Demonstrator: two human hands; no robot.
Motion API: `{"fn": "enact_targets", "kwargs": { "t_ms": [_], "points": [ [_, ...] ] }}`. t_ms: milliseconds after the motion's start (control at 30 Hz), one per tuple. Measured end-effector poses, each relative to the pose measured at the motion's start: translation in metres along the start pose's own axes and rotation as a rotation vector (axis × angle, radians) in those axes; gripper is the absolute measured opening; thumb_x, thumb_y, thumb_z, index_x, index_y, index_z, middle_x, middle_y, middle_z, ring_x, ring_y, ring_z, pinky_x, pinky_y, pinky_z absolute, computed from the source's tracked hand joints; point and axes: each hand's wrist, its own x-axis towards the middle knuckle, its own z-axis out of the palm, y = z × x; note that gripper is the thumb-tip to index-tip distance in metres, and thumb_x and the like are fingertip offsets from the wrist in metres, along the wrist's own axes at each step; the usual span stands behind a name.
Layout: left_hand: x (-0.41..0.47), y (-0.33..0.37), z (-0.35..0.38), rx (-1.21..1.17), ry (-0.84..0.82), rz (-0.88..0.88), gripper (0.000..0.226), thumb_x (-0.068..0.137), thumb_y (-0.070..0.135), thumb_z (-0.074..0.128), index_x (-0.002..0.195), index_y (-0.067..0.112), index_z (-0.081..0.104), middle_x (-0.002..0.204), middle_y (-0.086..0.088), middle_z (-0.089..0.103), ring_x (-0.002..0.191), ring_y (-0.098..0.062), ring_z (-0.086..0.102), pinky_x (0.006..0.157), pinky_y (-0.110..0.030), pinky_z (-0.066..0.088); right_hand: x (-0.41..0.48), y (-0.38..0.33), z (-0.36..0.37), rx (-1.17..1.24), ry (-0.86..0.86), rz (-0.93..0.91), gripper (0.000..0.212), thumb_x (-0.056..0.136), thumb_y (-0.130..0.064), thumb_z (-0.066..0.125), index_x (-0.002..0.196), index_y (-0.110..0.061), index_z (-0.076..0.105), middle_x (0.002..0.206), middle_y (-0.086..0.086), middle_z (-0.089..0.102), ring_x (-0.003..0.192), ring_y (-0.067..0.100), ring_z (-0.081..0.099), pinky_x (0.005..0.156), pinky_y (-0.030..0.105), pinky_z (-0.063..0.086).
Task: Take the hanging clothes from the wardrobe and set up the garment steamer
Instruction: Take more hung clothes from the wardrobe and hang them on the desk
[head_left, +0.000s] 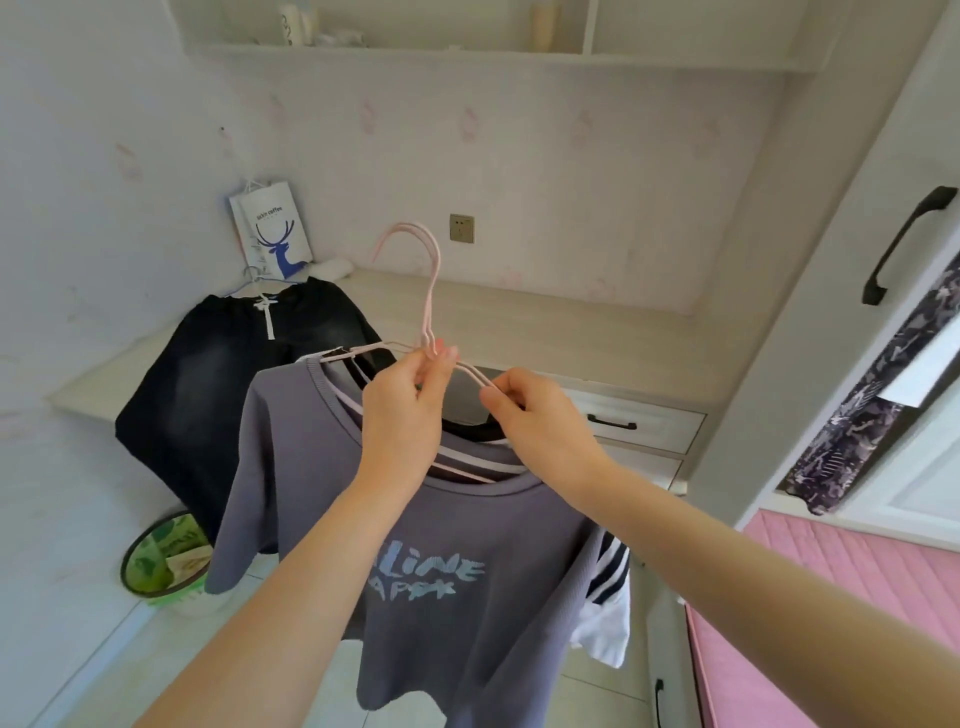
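While your left hand (400, 415) pinches the pink hangers (432, 291) at the neck, with the hooks rising straight above its fingertips, your right hand (535, 421) pinches the right shoulder wire just beside it. The grey T-shirt (441, 571) hangs below both hands, its shoulders running left to right. The desk (545, 322) lies beyond, likely nearer your left.

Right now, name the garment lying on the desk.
The black drawstring trousers, draped over the desk; the purple printed top hangs on pink hangers in the left hand and right hand.
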Motion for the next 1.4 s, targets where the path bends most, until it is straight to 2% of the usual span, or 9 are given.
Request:
{"fn": "enact_targets", "kwargs": {
  "t_ms": [100,233,400,567,667,833,1000,1167,1400],
  "points": [
    [0.017,-0.012,-0.001,0.069,-0.08,0.018,0.035,0.095,0.045,0.045,0.111,0.022,0.066,0.089,0.001,0.068,0.085,-0.013,0.061,0.072,-0.017,0.045,0.024,0.009,-0.001,-0.003,0.003,-0.012,0.025,0.098,-0.029,0.046,0.073,-0.028,0.05,0.06,-0.01,0.046,0.055,0.01,0.041,0.058,0.026,0.035],
    [0.041,-0.03,-0.008,0.176,-0.018,0.07,0.025,0.094,0.033,0.053,0.113,0.023,0.067,0.089,0.022,0.063,0.088,0.002,0.06,0.075,-0.007,0.044,0.057,0.025,-0.01,0.045,-0.035,-0.031,0.026,0.097,-0.026,0.047,0.071,-0.026,0.049,0.056,-0.011,0.041,0.049,0.006,0.035,0.052,0.02,0.029],
    [0.071,-0.064,-0.029,0.454,0.209,0.234,0.023,0.088,0.024,0.063,0.11,0.016,0.067,0.1,0.002,0.064,0.097,-0.011,0.055,0.082,-0.026,0.048,0.103,0.054,-0.025,0.091,-0.088,-0.05,0.024,0.095,-0.025,0.051,0.071,-0.02,0.053,0.057,-0.011,0.043,0.056,0.009,0.037,0.06,0.025,0.032],
    [0.096,-0.105,-0.025,0.508,-0.063,0.115,0.046,0.088,0.033,0.063,0.132,0.024,0.051,0.126,0.01,0.052,0.12,-0.004,0.042,0.099,-0.027,0.036,0.144,0.076,-0.033,0.075,-0.132,-0.083,0.024,0.09,-0.028,0.06,0.067,-0.023,0.054,0.054,-0.012,0.044,0.055,0.01,0.039,0.06,0.029,0.033],
    [0.102,-0.125,-0.012,0.518,-0.119,0.081,0.038,0.091,0.034,0.058,0.128,0.024,0.053,0.123,0.008,0.054,0.115,-0.006,0.048,0.098,-0.028,0.04,0.162,0.083,-0.034,0.032,-0.127,-0.103,0.031,0.087,-0.034,0.063,0.061,-0.025,0.05,0.051,-0.011,0.041,0.052,0.01,0.038,0.057,0.03,0.033],
    [0.113,-0.141,0.002,0.577,-0.041,0.043,0.026,0.093,0.023,0.054,0.112,0.008,0.062,0.096,-0.003,0.061,0.088,-0.013,0.055,0.078,-0.024,0.043,0.194,0.089,-0.032,0.021,-0.104,-0.123,0.036,0.087,-0.04,0.063,0.058,-0.025,0.049,0.047,-0.013,0.042,0.051,0.008,0.037,0.058,0.028,0.033],
    [0.136,-0.143,-0.004,0.445,0.062,-0.043,0.009,0.096,0.023,0.05,0.099,0.017,0.057,0.092,-0.001,0.058,0.08,-0.008,0.055,0.073,-0.014,0.041,0.227,0.083,-0.021,-0.021,-0.083,-0.208,0.033,0.085,-0.038,0.067,0.06,-0.023,0.051,0.05,-0.011,0.043,0.055,0.009,0.039,0.056,0.027,0.032],
    [0.161,-0.158,-0.028,0.386,0.134,-0.093,0.007,0.096,0.027,0.051,0.097,0.022,0.056,0.092,0.001,0.061,0.084,-0.005,0.056,0.072,-0.012,0.039,0.26,0.08,-0.003,-0.174,-0.096,-0.376,0.009,0.088,-0.031,0.063,0.094,-0.024,0.065,0.082,-0.013,0.063,0.086,0.008,0.049,0.074,0.026,0.042],
    [0.216,-0.188,-0.092,0.373,0.159,-0.105,0.013,0.095,0.026,0.054,0.096,0.017,0.063,0.088,0.003,0.063,0.082,-0.002,0.056,0.067,-0.002,0.035,0.307,0.077,0.043,-0.284,-0.079,-0.447,0.042,0.092,-0.036,0.056,0.131,-0.027,0.047,0.111,-0.013,0.059,0.101,0.009,0.054,0.082,0.027,0.046]
  ]
}}
